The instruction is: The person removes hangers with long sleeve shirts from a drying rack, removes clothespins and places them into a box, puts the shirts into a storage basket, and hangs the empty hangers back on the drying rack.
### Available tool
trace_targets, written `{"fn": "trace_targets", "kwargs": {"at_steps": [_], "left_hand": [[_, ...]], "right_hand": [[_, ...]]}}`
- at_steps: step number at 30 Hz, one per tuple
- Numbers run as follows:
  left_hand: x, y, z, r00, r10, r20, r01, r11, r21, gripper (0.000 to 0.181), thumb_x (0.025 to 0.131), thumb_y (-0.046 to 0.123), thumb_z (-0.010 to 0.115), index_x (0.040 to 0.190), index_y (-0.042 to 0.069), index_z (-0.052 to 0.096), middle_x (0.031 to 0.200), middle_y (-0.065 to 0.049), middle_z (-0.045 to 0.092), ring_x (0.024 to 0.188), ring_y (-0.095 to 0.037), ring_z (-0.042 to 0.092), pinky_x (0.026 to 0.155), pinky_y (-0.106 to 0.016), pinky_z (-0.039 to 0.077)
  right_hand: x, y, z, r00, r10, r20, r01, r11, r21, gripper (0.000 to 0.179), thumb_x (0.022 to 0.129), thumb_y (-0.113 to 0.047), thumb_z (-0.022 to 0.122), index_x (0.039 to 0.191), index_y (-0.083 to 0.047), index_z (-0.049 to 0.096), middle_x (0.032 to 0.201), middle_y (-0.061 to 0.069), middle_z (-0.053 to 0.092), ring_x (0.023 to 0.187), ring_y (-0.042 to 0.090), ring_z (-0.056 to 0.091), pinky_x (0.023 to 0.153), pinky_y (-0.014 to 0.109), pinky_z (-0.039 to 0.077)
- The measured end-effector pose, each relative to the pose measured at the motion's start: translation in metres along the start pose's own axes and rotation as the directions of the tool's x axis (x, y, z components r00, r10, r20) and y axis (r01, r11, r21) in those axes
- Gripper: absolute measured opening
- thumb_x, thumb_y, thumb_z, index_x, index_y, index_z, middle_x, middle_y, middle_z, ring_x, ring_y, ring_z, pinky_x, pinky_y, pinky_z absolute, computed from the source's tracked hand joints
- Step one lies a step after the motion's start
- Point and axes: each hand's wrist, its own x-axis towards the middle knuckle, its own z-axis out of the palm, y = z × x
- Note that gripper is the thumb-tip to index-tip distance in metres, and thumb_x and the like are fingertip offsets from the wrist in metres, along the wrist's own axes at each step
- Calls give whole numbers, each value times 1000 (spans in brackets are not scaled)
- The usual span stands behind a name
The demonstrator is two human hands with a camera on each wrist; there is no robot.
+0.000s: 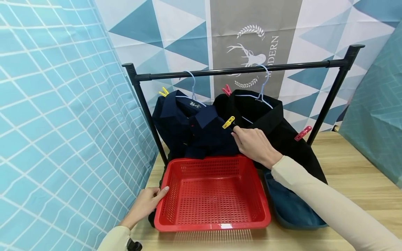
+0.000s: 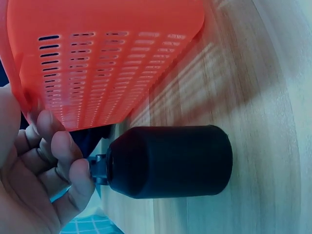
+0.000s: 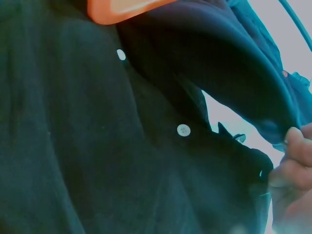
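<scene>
A navy shirt (image 1: 201, 129) and a black shirt (image 1: 270, 122) hang on light-blue hangers. My right hand (image 1: 255, 144) is at the navy shirt's right shoulder, just below a yellow clothespin (image 1: 229, 122); in the right wrist view the fingers (image 3: 292, 161) pinch the navy fabric. My left hand (image 1: 146, 204) grips the left rim of a red basket (image 1: 211, 227), thumb over the rim and fingers curled below. Close by these fingers, in the left wrist view, is a black bottle-shaped object (image 2: 170, 161).
A black rack (image 1: 220, 72) carries both hangers. Another yellow clothespin (image 1: 163, 92) and two pink clothespins (image 1: 303, 133) sit at the shirts' shoulders. A dark blue basin (image 1: 295, 212) stands right of the basket on the wooden table (image 1: 361, 167). A blue checked curtain (image 1: 56, 122) borders the left.
</scene>
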Motion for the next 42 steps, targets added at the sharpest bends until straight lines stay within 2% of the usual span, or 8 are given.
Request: {"fn": "trace_targets", "kwargs": {"at_steps": [6, 9, 17, 26, 33, 36, 39, 42], "left_hand": [[1, 3, 3, 999, 13, -29, -12, 1000, 22, 55, 104, 54, 54, 66, 15, 59, 55, 4, 58, 47, -21, 59, 45, -27, 39], [2, 3, 3, 999, 9, -52, -6, 998, 55, 52, 105, 47, 56, 64, 15, 57, 53, 4, 56, 46, -19, 57, 45, -27, 38], [3, 5, 3, 993, 31, -113, -14, 989, 145, 54, 105, 46, 58, 61, 16, 52, 51, 4, 51, 43, -13, 50, 45, -27, 36], [0, 5, 4, 991, 21, -135, 4, 983, 184, 56, 105, 44, 60, 58, 16, 47, 49, 3, 45, 42, -13, 46, 44, -27, 33], [-1, 3, 4, 988, 31, -152, -2, 982, 186, 57, 105, 45, 59, 58, 16, 47, 48, 3, 44, 41, -13, 44, 43, -27, 32], [-2, 3, 4, 986, 32, -161, -1, 982, 190, 56, 104, 46, 59, 58, 17, 47, 49, 3, 43, 41, -13, 43, 43, -27, 31], [-2, 4, 4, 986, 28, -164, 3, 982, 190, 56, 104, 47, 58, 58, 17, 47, 49, 3, 43, 41, -13, 44, 43, -27, 31], [-2, 5, 5, 987, 14, -157, 15, 983, 182, 56, 104, 47, 58, 59, 16, 47, 49, 3, 44, 42, -13, 45, 43, -27, 32]], "right_hand": [[-1, 4, -3, 993, -83, -87, 84, 996, 8, 22, 101, -9, 63, 86, -10, 47, 60, -7, 31, 45, 4, 24, 42, 25, 23], [0, 6, -6, 987, -111, -118, 114, 993, 15, 21, 101, -8, 63, 86, -9, 48, 60, -6, 31, 45, 4, 24, 42, 25, 22], [2, 10, -23, 971, -129, -199, 128, 992, -17, 9, 99, -4, 65, 95, -3, 57, 61, -3, 37, 44, 8, 32, 43, 26, 22], [-7, 9, -49, 966, -117, -230, 113, 993, -33, 6, 98, -3, 66, 103, 1, 65, 71, 6, 61, 49, 13, 50, 42, 28, 34], [-22, 4, -62, 963, -136, -234, 137, 991, -12, 13, 94, 1, 68, 106, 2, 66, 76, 8, 65, 51, 13, 54, 43, 27, 38], [-28, 3, -66, 959, -152, -238, 158, 987, 3, 11, 100, -7, 63, 107, 1, 66, 78, 7, 66, 52, 13, 54, 43, 26, 39], [-35, 4, -71, 951, -166, -262, 175, 984, 13, 26, 109, -21, 53, 108, 1, 67, 80, 7, 67, 54, 13, 55, 44, 26, 39], [-41, 4, -78, 944, -164, -285, 175, 985, 12, 41, 112, -31, 44, 107, 2, 68, 81, 7, 67, 54, 13, 55, 46, 27, 42]]}}
